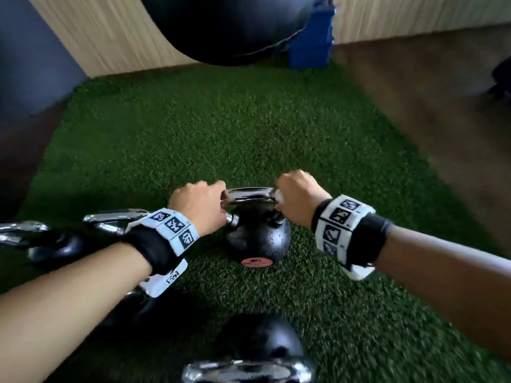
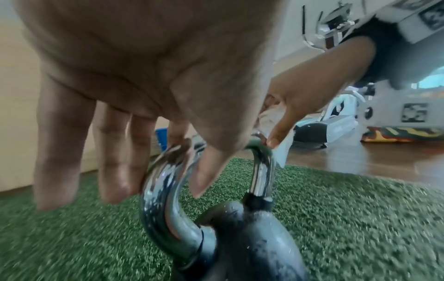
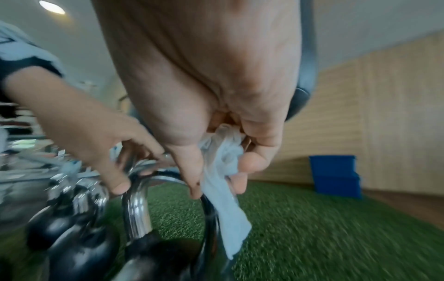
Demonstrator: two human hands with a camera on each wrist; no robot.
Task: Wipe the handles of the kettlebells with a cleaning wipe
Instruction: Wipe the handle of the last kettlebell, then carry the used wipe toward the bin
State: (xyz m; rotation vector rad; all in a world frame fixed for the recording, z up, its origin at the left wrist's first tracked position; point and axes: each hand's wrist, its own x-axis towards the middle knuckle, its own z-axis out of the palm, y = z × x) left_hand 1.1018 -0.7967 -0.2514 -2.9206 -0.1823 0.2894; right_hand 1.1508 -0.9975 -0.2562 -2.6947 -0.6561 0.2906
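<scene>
A black kettlebell [image 1: 257, 239] with a chrome handle [image 1: 249, 199] stands on the green turf in the middle of the head view. My left hand [image 1: 199, 208] grips the handle's left end; in the left wrist view its thumb and fingers [image 2: 115, 171] curl round the chrome handle [image 2: 163, 199]. My right hand [image 1: 298, 197] holds a crumpled white cleaning wipe [image 1: 278, 197] against the handle's right end. In the right wrist view the wipe [image 3: 225, 190] hangs from my pinching fingers [image 3: 250, 161] over the handle [image 3: 137, 209].
Two more kettlebells [image 1: 55, 244] with chrome handles lie to the left, and another kettlebell [image 1: 257, 352] sits near the bottom edge. A blue bin [image 1: 312, 42] stands by the far wooden wall. A dark punching bag [image 1: 221, 26] hangs above. Green turf [image 1: 221, 128] stretches ahead.
</scene>
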